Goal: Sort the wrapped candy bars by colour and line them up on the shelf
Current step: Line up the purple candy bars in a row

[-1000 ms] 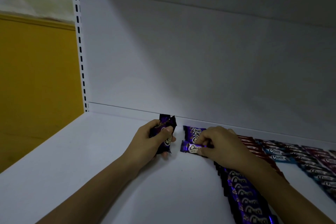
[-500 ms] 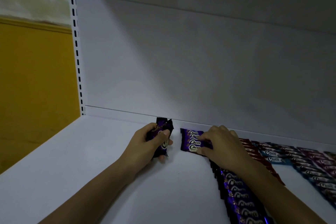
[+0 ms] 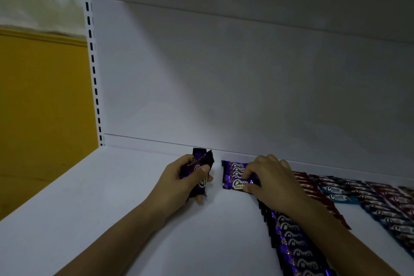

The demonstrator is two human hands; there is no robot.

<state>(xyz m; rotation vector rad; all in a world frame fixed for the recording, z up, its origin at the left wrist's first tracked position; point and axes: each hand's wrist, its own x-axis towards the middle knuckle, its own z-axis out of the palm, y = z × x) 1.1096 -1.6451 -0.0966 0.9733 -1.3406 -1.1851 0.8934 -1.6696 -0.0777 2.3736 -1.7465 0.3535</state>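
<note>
Left hand (image 3: 179, 184), right hand (image 3: 272, 180) grip purple bars (image 3: 199, 159) on shelf (image 3: 89, 208) beside yellow wall (image 3: 44, 107).

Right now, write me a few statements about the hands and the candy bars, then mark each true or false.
1. The left hand grips a bunch of purple bars. True.
2. The right hand hangs empty above the shelf. False: its fingers pinch a purple bar at the far end of the purple row.
3. The red row lies left of the purple row. False: it lies to the right.
4. Blue bars lie right of the red row. True.
</note>
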